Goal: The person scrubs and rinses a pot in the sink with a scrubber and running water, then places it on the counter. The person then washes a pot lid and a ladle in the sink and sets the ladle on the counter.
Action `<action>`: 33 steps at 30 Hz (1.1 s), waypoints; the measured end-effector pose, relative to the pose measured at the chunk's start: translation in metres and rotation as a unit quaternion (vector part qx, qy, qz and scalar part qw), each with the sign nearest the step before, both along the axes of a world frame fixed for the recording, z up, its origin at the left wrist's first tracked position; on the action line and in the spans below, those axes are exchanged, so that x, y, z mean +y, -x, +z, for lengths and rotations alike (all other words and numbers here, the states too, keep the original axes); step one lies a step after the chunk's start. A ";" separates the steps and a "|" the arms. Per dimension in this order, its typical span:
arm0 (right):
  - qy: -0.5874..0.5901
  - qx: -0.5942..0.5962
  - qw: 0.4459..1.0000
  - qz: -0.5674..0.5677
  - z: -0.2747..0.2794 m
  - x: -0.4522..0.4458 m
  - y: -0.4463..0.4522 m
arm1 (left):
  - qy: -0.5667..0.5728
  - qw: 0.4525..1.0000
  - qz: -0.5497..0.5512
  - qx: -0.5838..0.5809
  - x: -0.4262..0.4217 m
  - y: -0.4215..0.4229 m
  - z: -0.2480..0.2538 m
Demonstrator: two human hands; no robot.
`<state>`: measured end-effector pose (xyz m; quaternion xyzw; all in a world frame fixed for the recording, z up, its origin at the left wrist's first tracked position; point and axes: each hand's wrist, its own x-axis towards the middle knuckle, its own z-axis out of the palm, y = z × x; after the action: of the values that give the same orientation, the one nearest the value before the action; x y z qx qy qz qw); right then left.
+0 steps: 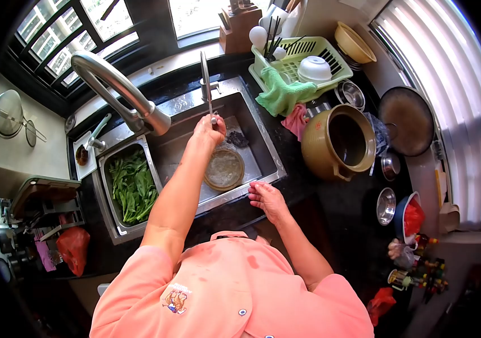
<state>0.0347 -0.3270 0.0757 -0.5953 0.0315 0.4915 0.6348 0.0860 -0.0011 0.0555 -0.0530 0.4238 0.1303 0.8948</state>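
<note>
My left hand [211, 130] reaches over the large sink basin [175, 149], its fingers closed around the end of the slim tap spout [208, 84]. Below that hand, a round brownish disc that looks like a lid [224, 170] lies on the basin floor. Beside it is a dark clump [237, 139] that I cannot identify. My right hand [268, 201] hovers by the sink's front right edge with fingers apart, holding nothing. Leafy greens [133, 186] fill the smaller basin [105, 174] on the left.
A tall curved faucet [122, 93] arches over the sink's left side. Right of the sink stands a brown clay pot [322, 143]. Behind it are a green dish rack [339, 70] and a draped green cloth [283, 96]. Metal bowls [386, 205] and a round dark lid [407, 118] line the right.
</note>
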 end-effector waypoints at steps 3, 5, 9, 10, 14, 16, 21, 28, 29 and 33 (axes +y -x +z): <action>0.025 -0.037 0.999 0.024 -0.003 0.010 -0.001 | -0.142 0.978 -0.133 0.073 -0.035 0.040 0.012; 0.035 -0.089 0.995 0.035 -0.002 0.031 -0.011 | -0.308 0.912 -0.235 0.135 -0.063 0.073 0.026; 0.044 -0.070 0.994 0.077 0.002 0.106 -0.035 | -0.509 0.808 -0.266 0.129 -0.107 0.123 0.004; 0.017 -0.049 0.993 0.109 -0.013 0.124 -0.042 | -0.554 0.779 -0.262 0.137 -0.116 0.130 -0.001; 0.024 -0.016 0.987 0.155 -0.053 0.180 -0.054 | -0.645 0.665 -0.334 0.173 -0.144 0.148 0.018; 0.077 -0.014 0.988 0.132 -0.045 0.175 -0.052 | -0.627 0.642 -0.423 0.122 -0.137 0.164 0.039; 0.191 -0.572 0.746 0.283 -0.051 0.103 -0.078 | -0.709 0.549 -0.407 0.174 -0.102 0.241 0.047; 0.202 -0.678 0.645 0.288 -0.003 0.072 -0.052 | -0.581 0.743 -0.206 0.262 -0.080 0.334 0.023; 0.187 -0.694 0.635 0.282 -0.006 0.075 -0.050 | -0.571 0.752 -0.204 0.259 -0.081 0.335 0.024; 0.174 -0.616 0.719 0.271 -0.042 0.095 -0.047 | -0.556 0.773 -0.199 0.232 -0.081 0.336 0.028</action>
<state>0.0820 -0.2321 0.0341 -0.8495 -0.4446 0.1528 0.2393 -0.2501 -0.0823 0.0832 0.5712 0.4733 0.1710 0.6484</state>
